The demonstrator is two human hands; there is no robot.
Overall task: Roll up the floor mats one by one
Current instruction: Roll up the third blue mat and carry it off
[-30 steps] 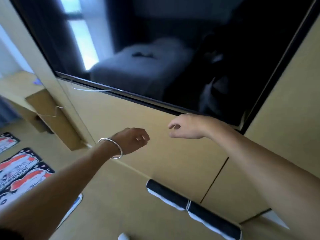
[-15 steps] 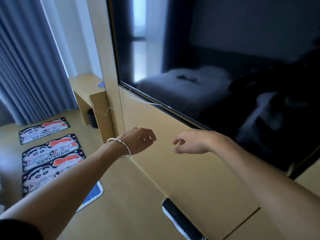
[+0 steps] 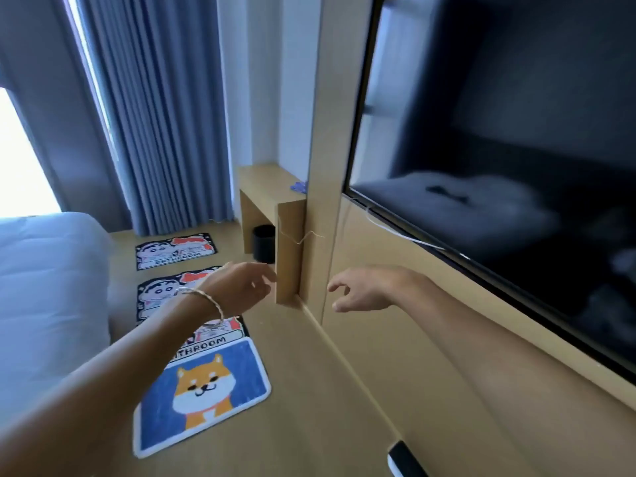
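Note:
Several flat floor mats lie in a row on the wooden floor. Nearest is a blue mat with an orange dog (image 3: 203,395). Behind it a black cartoon "BATHROOM" mat (image 3: 215,337) is partly hidden by my left arm, then another cartoon mat (image 3: 165,290), and a farthest cartoon mat (image 3: 175,250) near the curtain. A rolled black mat (image 3: 404,459) lies at the bottom edge by the wall. My left hand (image 3: 246,287), with a bracelet on the wrist, and my right hand (image 3: 361,292) hover in the air, fingers loosely curled, holding nothing.
A white bed (image 3: 48,297) fills the left side. A wooden wall panel with a large dark TV (image 3: 499,160) runs along the right. A wooden desk (image 3: 272,204) with a black bin (image 3: 264,243) under it stands ahead. Blue curtains (image 3: 155,115) hang behind.
The view has swung left from the TV wall to the row of flat mats and the bed. The rolled mats have slid out to the bottom edge. Both hands stay raised and empty.

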